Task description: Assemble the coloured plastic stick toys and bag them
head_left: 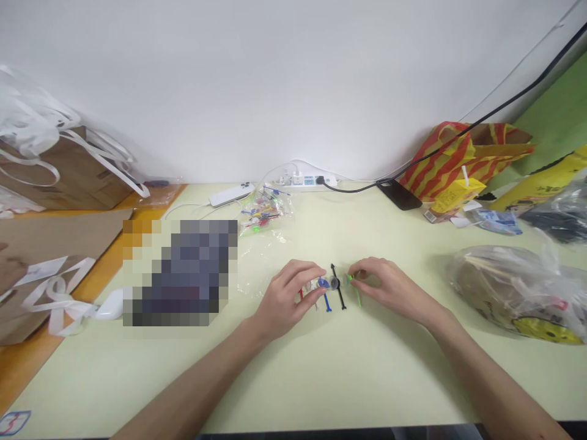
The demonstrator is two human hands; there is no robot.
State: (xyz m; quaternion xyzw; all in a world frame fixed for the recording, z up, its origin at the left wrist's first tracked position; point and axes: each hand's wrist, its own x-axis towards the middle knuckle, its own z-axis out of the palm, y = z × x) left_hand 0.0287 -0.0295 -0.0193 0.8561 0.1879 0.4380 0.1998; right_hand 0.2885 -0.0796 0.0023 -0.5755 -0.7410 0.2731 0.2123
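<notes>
Head view shows us both hands meeting over a row of small coloured plastic picks in the middle of the pale table (321,379). Our left hand (287,296) rests curled, its fingertips pinched on the blue pick (325,292), with a red pick (301,294) half hidden just under the same fingers. Our right hand (385,284) mirrors it, fingertips closed on the green pick (354,287). Between the two sets of fingertips lies the black pick (338,286), free of both hands; it sits about as near to one hand as to the other. Its long axis runs away from us and toward us, slightly slanted, across the line joining the fingers; the blue and green picks lie roughly parallel to it. A small greyish piece beside the black pick is too small for us to make out. Toward us from the fingers the table is bare and roomy. Beyond the left fingers sits a clear bag of picks (263,211), well apart; right of the right hand lies a plastic bag (513,287), also well apart.
</notes>
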